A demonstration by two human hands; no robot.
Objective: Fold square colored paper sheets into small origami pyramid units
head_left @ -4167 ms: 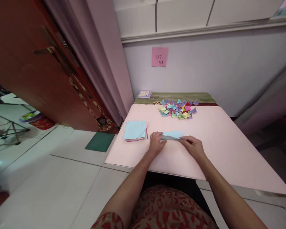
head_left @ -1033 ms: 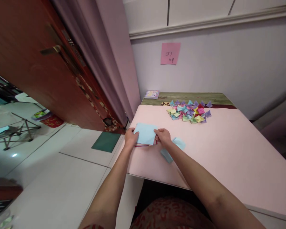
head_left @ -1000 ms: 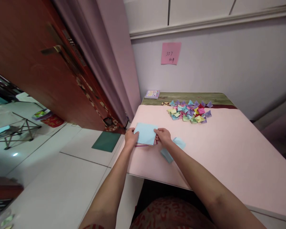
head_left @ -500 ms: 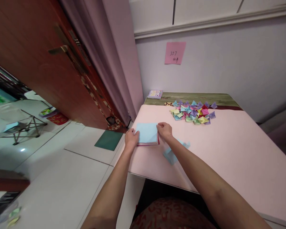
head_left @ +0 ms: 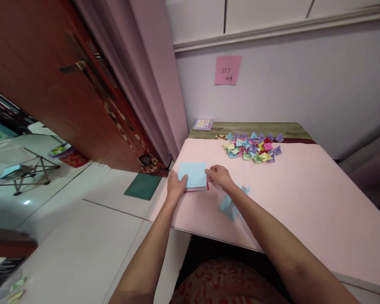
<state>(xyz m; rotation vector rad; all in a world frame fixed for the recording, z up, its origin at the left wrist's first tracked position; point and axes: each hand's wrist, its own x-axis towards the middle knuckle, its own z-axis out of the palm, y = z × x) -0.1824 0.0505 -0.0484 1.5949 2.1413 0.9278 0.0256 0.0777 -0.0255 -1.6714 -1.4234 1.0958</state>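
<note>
A stack of square origami paper point(head_left: 194, 175), light blue on top with red and white edges below, lies near the table's left edge. My left hand point(head_left: 176, 185) holds its left side, thumb resting on the top sheet. At the stack's right edge my right hand point(head_left: 219, 175) has its fingertips pinched together on the paper's side; how many sheets are between them I cannot tell. Partly beneath my right forearm lies a folded light-blue paper piece point(head_left: 229, 207), a little blurred.
Several colourful folded paper pieces point(head_left: 253, 147) are heaped toward the back of the pink-covered table point(head_left: 304, 202). A small pack of cards or paper point(head_left: 203, 124) sits at the back left corner. A pink note point(head_left: 228, 70) hangs on the wall; a wooden door point(head_left: 91, 109) stands left.
The view has shifted slightly. My right hand has slid down a little along the stack's right edge, and my left thumb reaches farther onto the top sheet.
</note>
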